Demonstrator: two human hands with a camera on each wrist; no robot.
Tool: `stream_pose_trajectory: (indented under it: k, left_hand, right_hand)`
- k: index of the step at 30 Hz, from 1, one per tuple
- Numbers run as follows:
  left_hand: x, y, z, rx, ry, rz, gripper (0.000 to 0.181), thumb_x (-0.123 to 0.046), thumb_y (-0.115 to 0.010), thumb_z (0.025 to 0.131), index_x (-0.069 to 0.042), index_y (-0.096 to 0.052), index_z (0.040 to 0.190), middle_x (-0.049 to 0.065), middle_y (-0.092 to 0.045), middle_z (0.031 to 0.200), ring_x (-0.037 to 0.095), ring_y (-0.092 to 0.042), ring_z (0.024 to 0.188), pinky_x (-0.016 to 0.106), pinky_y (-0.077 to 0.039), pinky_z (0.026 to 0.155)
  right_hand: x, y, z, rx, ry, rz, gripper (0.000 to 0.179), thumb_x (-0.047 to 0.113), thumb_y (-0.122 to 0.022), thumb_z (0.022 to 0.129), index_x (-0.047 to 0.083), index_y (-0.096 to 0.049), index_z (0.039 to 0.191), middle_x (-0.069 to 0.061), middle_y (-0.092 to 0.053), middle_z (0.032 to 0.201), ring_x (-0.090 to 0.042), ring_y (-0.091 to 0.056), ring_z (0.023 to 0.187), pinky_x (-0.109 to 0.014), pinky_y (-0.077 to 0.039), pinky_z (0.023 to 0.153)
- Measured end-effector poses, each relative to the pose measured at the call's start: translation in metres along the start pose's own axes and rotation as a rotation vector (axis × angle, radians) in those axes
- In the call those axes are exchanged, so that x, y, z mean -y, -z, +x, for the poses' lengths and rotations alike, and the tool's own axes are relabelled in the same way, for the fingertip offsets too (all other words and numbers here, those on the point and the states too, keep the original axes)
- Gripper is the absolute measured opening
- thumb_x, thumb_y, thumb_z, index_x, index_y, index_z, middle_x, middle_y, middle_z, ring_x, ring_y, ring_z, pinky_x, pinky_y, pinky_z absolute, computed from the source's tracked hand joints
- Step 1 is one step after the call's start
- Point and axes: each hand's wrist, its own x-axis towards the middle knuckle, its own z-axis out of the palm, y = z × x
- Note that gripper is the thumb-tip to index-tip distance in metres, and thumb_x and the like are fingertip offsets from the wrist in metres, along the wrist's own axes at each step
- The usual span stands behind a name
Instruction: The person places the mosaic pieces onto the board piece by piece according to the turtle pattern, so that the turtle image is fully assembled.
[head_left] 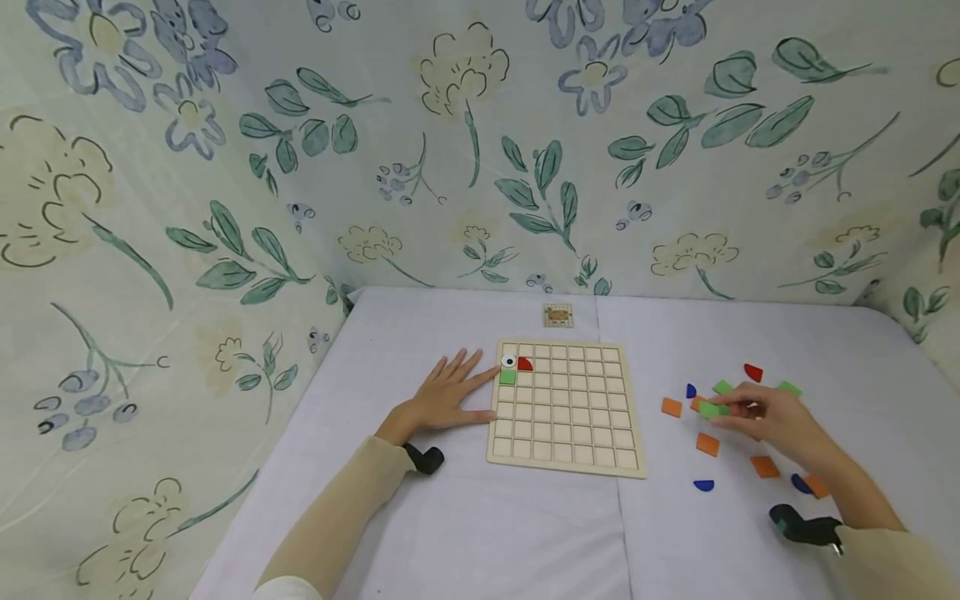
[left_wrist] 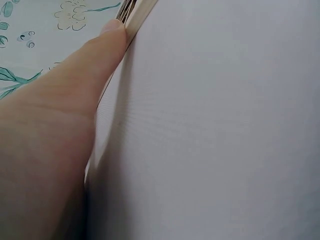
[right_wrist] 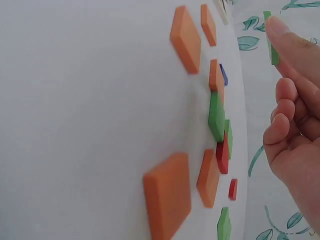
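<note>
My left hand lies spread on the cloth. Its index finger and thumb reach the left edge of a square wooden grid board, and the left wrist view shows the thumb against that edge. In the board's top left cells sit a white round eye piece, a red quarter-circle tile and a green square tile. To the right of the board, my right hand pinches another green tile between thumb and index finger, above the scattered pieces. Its other fingers are curled.
Loose orange square tiles, blue half-round pieces, a red piece and green tiles lie around the right hand. Behind the board is a small patterned card. Floral cloth hangs at the back.
</note>
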Motion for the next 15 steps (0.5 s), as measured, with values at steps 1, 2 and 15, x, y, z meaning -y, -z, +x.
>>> stream_pose_trajectory:
  k: [1, 2, 15]
  left_hand:
    - [0.0, 0.0, 0.0, -0.002, 0.0, -0.004, 0.09, -0.084, -0.04, 0.085, -0.042, -0.012, 0.159, -0.001, 0.007, 0.167, 0.027, 0.012, 0.151, 0.049, 0.009, 0.119]
    - [0.0, 0.0, 0.0, -0.005, -0.001, -0.006, 0.09, -0.084, -0.04, 0.085, -0.042, -0.012, 0.159, -0.001, 0.006, 0.167, 0.027, 0.012, 0.151, 0.049, 0.009, 0.119]
    - [-0.001, 0.002, -0.001, 0.0, -0.006, -0.011, 0.088, -0.082, -0.042, 0.087, -0.041, -0.013, 0.159, 0.001, 0.005, 0.167, 0.027, 0.012, 0.151, 0.05, 0.008, 0.119]
  right_hand:
    - [0.004, -0.002, 0.002, -0.003, 0.011, 0.003, 0.031, 0.012, -0.083, 0.082, 0.002, -0.073, 0.109, -0.003, -0.05, 0.08, -0.014, -0.048, 0.07, -0.024, -0.041, 0.048]
    - [0.008, -0.003, 0.005, -0.009, 0.023, 0.0, 0.031, 0.012, -0.083, 0.081, 0.003, -0.074, 0.109, -0.003, -0.05, 0.08, -0.014, -0.048, 0.07, -0.023, -0.042, 0.048]
    - [0.046, -0.036, 0.042, 0.049, 0.042, 0.135, 0.029, 0.01, -0.083, 0.082, 0.002, -0.074, 0.108, -0.007, -0.053, 0.081, -0.018, -0.052, 0.072, -0.022, -0.046, 0.056]
